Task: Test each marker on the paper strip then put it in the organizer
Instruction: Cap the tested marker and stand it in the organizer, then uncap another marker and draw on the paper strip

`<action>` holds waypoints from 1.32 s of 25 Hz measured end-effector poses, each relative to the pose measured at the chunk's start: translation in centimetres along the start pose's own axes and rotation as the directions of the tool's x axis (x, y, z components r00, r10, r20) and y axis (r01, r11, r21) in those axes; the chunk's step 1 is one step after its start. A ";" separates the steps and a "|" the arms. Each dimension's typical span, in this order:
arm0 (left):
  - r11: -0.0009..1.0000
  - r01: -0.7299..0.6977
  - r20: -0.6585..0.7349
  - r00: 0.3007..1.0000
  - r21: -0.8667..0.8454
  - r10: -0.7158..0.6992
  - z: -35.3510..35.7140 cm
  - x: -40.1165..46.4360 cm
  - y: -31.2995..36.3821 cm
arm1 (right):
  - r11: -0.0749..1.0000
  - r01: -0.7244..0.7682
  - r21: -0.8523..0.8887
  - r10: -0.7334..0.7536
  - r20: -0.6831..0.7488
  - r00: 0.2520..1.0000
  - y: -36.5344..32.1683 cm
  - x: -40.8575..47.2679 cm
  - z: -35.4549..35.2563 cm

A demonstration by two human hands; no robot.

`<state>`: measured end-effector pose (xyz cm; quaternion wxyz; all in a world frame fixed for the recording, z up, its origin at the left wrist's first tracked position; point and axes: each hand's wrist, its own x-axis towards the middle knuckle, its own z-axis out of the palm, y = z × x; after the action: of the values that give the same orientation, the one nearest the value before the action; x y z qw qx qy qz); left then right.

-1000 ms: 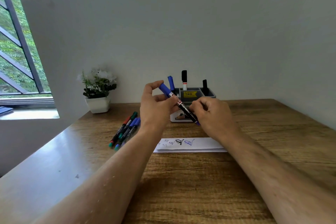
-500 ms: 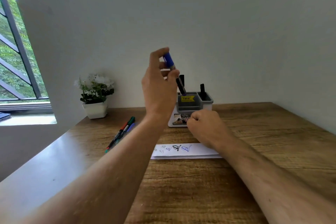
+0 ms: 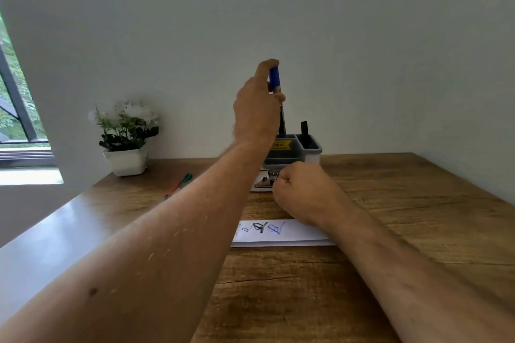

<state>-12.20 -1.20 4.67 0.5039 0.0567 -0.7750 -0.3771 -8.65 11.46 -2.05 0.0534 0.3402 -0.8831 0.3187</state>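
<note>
My left hand (image 3: 257, 108) is raised above the grey organizer (image 3: 309, 147) and grips a blue-capped marker (image 3: 274, 79) upright, its black barrel pointing down into a rear compartment. A black marker (image 3: 304, 131) stands in the organizer's right compartment. My right hand (image 3: 302, 189) rests as a closed fist on the table in front of the organizer; I see nothing in it. The white paper strip (image 3: 278, 232) lies just behind my right wrist, with black and blue scribbles on it. Loose markers (image 3: 179, 184) lie on the table to the left, mostly hidden by my left forearm.
A white pot of white flowers (image 3: 125, 142) stands at the back left of the wooden table (image 3: 418, 217). The wall runs right behind the organizer. A window is at the far left.
My left hand lifted the blue marker from in front of me, turned it upright and brought it down over the organizer. My right hand let go of it and dropped to the table as a fist.
</note>
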 end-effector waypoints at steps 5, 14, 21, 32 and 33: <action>0.983 0.024 0.133 0.990 0.181 -0.048 1.3 1.0 -1.6 | 1.000 0.010 0.001 -0.010 0.030 0.999 -0.1 0.3 0.5; 0.865 -0.103 0.262 0.964 0.492 -0.035 2.5 1.0 -1.7 | 1.000 0.018 0.006 -0.018 0.029 0.999 0.2 0.2 0.4; 0.894 -0.030 0.180 0.982 0.447 -0.057 1.3 0.9 -1.1 | 0.999 -0.010 0.042 0.008 0.043 0.999 0.2 0.3 0.5; 0.948 0.186 0.046 0.978 0.259 -0.204 -6.4 -1.0 0.0 | 1.000 -0.002 0.019 0.001 0.046 0.999 -0.7 -0.8 -0.5; 0.946 0.212 0.034 0.973 0.247 -0.227 -7.4 -1.3 0.0 | 1.000 -0.001 0.027 0.000 0.049 0.999 -0.6 -1.0 -0.5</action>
<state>-5.46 -4.46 5.26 0.4240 0.1917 -0.8192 -0.3353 -7.57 11.96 -1.60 0.0270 0.3485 -0.8798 0.3221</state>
